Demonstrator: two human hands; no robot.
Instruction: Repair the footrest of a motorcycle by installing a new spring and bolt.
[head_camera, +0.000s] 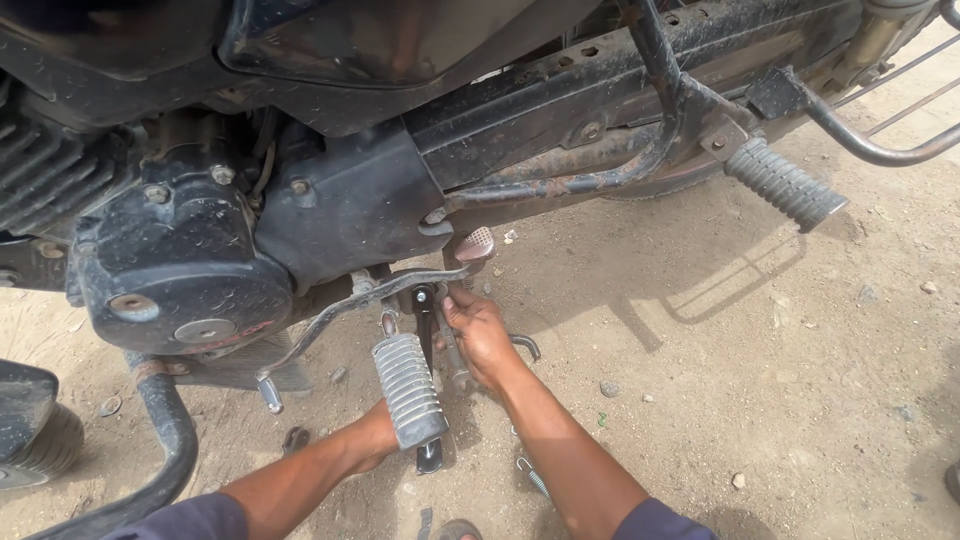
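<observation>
A black motorcycle stands on sandy ground, seen low from its side. My right hand reaches under the frame. Its fingers are closed on a thin metal rod next to the pivot bolt of the black side stand. My left hand comes in from the lower left and is mostly hidden behind the ribbed front footrest, so its grip cannot be seen. The curved gear lever runs just above both hands, and its pedal pad sits above my right hand.
The engine cover fills the left. A rear footrest sticks out at upper right on the rusty frame. A loose spring lies on the dirt by my right forearm. A crash-guard tube curves at lower left.
</observation>
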